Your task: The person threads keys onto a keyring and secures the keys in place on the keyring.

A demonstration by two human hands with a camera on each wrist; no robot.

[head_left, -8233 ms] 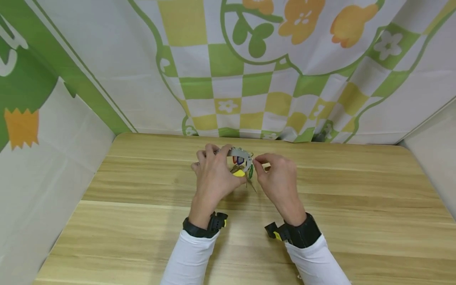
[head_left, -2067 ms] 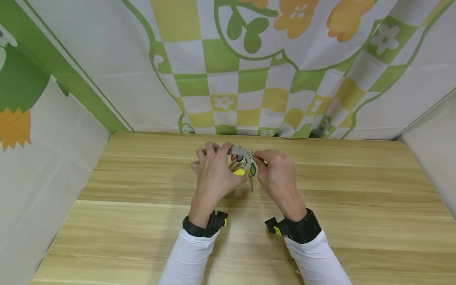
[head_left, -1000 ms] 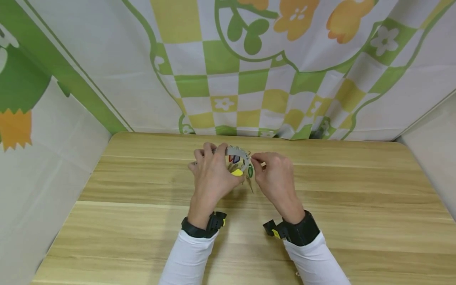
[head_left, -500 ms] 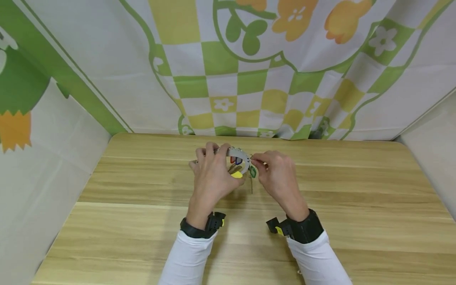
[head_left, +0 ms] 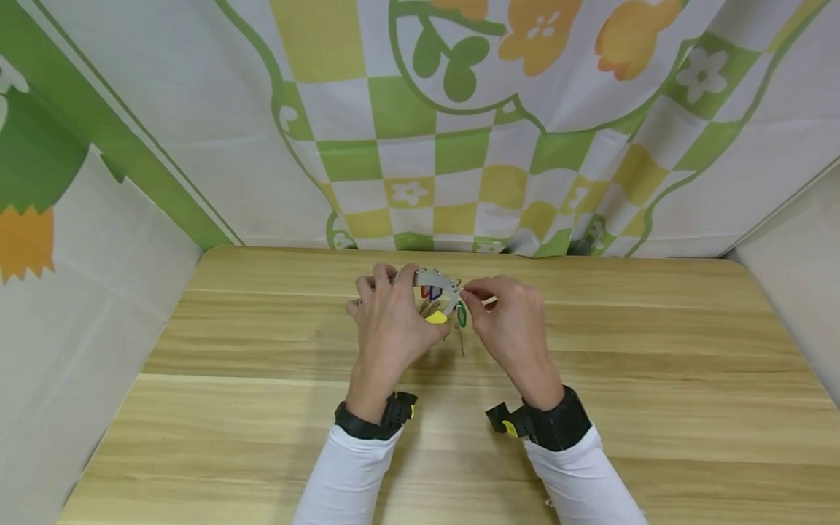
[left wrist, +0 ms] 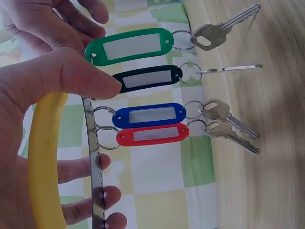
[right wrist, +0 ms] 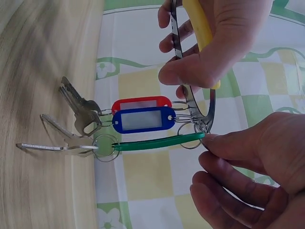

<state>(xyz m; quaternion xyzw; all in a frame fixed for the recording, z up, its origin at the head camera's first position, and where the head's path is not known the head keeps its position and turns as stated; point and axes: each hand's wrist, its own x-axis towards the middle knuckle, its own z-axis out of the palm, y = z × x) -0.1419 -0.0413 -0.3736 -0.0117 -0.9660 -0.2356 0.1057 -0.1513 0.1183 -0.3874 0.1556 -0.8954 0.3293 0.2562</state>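
My left hand (head_left: pixel 390 321) grips a curved metal band (left wrist: pixel 96 183) with a yellow handle (left wrist: pixel 46 157). The band has a row of small holes. Blue (left wrist: pixel 152 109) and red (left wrist: pixel 127 137) key tags hang from it on split rings. A black key tag (left wrist: pixel 176 75) hangs beside them, its inner end hidden behind my left thumb. At the band's end, my right hand (head_left: pixel 515 313) pinches the split ring (right wrist: pixel 182 143) of a green key tag (right wrist: pixel 157 143) between thumb and forefinger; the exact hold is partly hidden. Each tag carries a metal key, such as the green one's (left wrist: pixel 209 37).
The hands work above a wooden table (head_left: pixel 262 423), near its back edge. Behind it hangs a checked, flowered cloth (head_left: pixel 407 157), with a white and green panel (head_left: pixel 131 219) on the left. A tiny pale bit (head_left: pixel 550 503) lies by the right sleeve.
Both hands keep nearly the same hold at the band's end. The green tag and a hanging key swing and turn slightly; the right fingers shift a little. The head view drifts slightly.
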